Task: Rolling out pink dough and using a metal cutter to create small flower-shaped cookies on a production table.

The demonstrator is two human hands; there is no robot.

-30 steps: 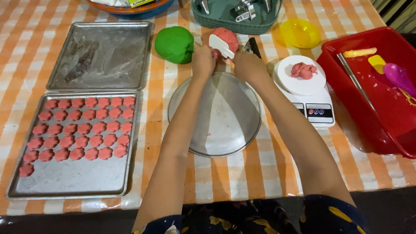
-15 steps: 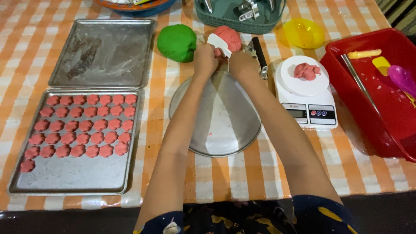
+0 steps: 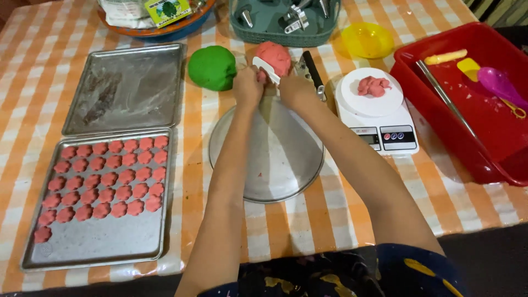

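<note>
We note the right hand (image 3: 294, 88) closed around a white scraper (image 3: 268, 70), its blade set against the near side of the pink dough lump (image 3: 275, 55). The left hand (image 3: 247, 85) is clenched just left of it, touching the lump's lower edge; it may be pinching off a bit of dough, but the fingers are curled under and we cannot tell.

The lump sits at the far edge of a round metal plate (image 3: 275, 165), with a green dough ball (image 3: 212, 67) just to its left. To the right stands a white kitchen scale (image 3: 379, 118) carrying a small pink dough piece (image 3: 374, 86). Beyond that is a red tub (image 3: 484, 126) holding utensils, and a yellow bowl (image 3: 367, 38) lies far right.

On the left, a near tray (image 3: 93, 242) holds rows of pink flower-shaped pieces (image 3: 110, 179); a far tray (image 3: 126, 88) is dusted and bare. All rests on an orange-and-white checked tablecloth (image 3: 341, 214). The room beyond the table is not visible.

Compared with half a second ago, both hands remain at the lump and the scraper sits in much the same spot; the trays and scale are unchanged.

A green basket (image 3: 286, 27) of metal tools and a blue-rimmed dish (image 3: 165, 30) are cut off at the far edge. A dark-handled tool (image 3: 312, 69) lies partly hidden behind the right hand.
</note>
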